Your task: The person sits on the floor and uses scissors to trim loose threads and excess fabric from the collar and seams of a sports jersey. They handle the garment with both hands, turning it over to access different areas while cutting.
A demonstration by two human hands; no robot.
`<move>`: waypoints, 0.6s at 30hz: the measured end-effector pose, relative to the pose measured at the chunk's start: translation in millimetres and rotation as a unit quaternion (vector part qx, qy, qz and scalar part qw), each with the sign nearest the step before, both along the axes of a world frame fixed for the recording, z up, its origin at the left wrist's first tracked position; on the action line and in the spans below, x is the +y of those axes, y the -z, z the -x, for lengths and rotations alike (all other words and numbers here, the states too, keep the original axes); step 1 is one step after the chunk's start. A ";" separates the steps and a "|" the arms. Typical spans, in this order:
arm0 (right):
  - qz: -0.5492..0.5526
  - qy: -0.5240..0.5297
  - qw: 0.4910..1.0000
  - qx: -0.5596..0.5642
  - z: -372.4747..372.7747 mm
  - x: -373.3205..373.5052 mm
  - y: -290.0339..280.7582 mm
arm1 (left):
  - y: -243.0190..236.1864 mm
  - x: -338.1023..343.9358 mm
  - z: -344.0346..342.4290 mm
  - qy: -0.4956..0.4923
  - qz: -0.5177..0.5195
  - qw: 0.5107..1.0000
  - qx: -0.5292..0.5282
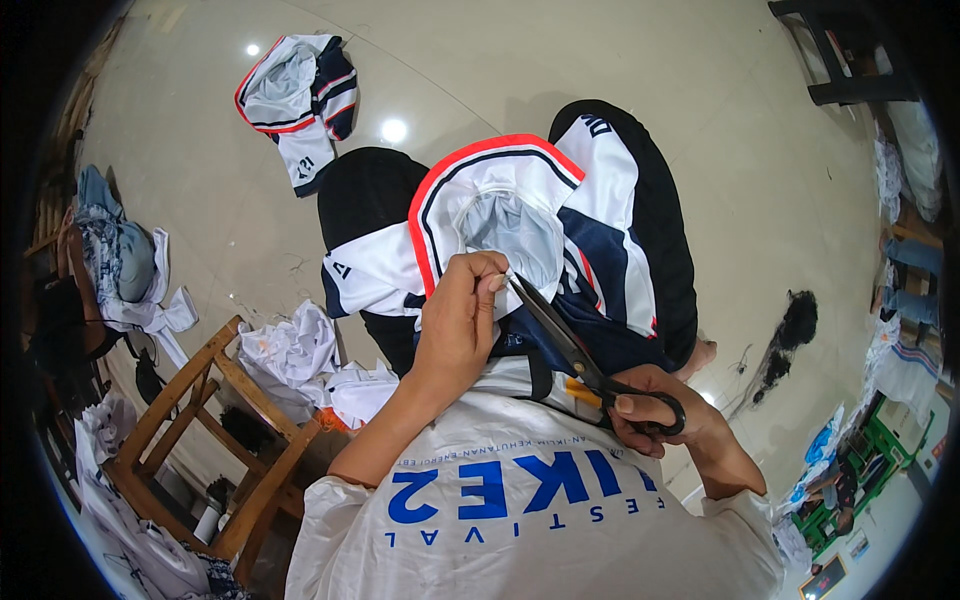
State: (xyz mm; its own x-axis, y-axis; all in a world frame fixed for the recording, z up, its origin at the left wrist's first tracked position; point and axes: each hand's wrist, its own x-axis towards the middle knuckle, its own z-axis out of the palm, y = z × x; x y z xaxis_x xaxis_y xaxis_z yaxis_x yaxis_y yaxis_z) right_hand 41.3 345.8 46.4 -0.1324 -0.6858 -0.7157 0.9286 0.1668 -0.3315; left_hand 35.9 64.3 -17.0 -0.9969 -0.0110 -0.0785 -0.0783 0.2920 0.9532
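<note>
Across my lap lies a white and navy shirt (600,170) with a broad white collar edged in red and dark stripes. My left hand (462,315) pinches the garment at the front of its neck opening; whatever lies between the fingertips is too small to make out. In my right hand (650,408) is a pair of black-handled scissors (560,340), its dark blades pointing up and left. The scissor tips reach close beside my left fingertips. A yellow piece (582,392) shows beside the scissor handles, partly hidden.
A similar folded shirt (290,90) lies on the tiled floor ahead to the left. At the left stands a wooden stool (200,430) beside crumpled white cloth (295,355). Dark fibres (790,340) lie on the floor to the right. A black stand (840,60) is at the far right.
</note>
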 end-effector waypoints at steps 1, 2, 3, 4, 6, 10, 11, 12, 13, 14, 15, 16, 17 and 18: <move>-0.001 0.000 1.000 0.000 -0.7 0.0 0.8 | -0.4 -0.1 0.1 0.002 -0.001 1.000 -0.004; -0.002 0.000 1.000 0.000 -1.3 -0.4 1.4 | -1.2 -0.3 0.2 0.004 -0.002 1.000 -0.007; -0.003 0.000 1.000 0.000 -1.8 -0.8 2.0 | -1.6 -0.4 0.1 0.005 -0.002 1.000 -0.011; -0.006 0.001 1.000 0.003 -2.0 -1.6 2.4 | -1.4 -0.1 -0.3 0.008 -0.005 1.000 -0.008; -0.012 0.004 1.000 0.009 -2.5 -3.2 3.2 | 0.3 1.0 -1.4 0.013 -0.009 1.000 -0.002; -0.023 -0.006 1.000 0.018 -1.8 -5.9 2.7 | 5.9 1.2 -4.5 0.013 0.008 1.000 0.026; -0.027 -0.012 0.999 0.019 0.4 -8.4 -0.3 | 5.0 1.0 -4.2 0.016 0.006 1.000 0.018; -0.031 -0.018 0.999 0.019 1.6 -9.7 -1.8 | 4.3 1.0 -4.0 0.019 0.005 1.000 0.009; -0.035 -0.023 0.999 0.016 1.6 -9.9 -1.8 | 4.5 1.3 -4.0 0.017 -0.008 1.000 0.005; -0.039 -0.028 0.999 0.014 1.5 -10.0 -1.7 | 4.8 1.8 -3.6 0.015 -0.020 1.000 0.001; -0.042 -0.033 0.999 0.011 1.2 -9.9 -1.7 | 5.0 2.2 -3.3 0.014 -0.033 0.999 -0.003; -0.043 -0.030 0.999 0.013 1.6 -10.1 -2.1 | 4.7 1.9 -2.3 0.016 -0.038 0.999 -0.008; -0.044 -0.026 0.999 0.015 2.0 -10.2 -2.7 | 4.3 1.5 -1.4 0.018 -0.042 0.999 -0.012; -0.045 -0.023 0.999 0.017 2.5 -10.4 -3.5 | 3.9 1.1 -1.0 0.020 -0.047 0.999 -0.017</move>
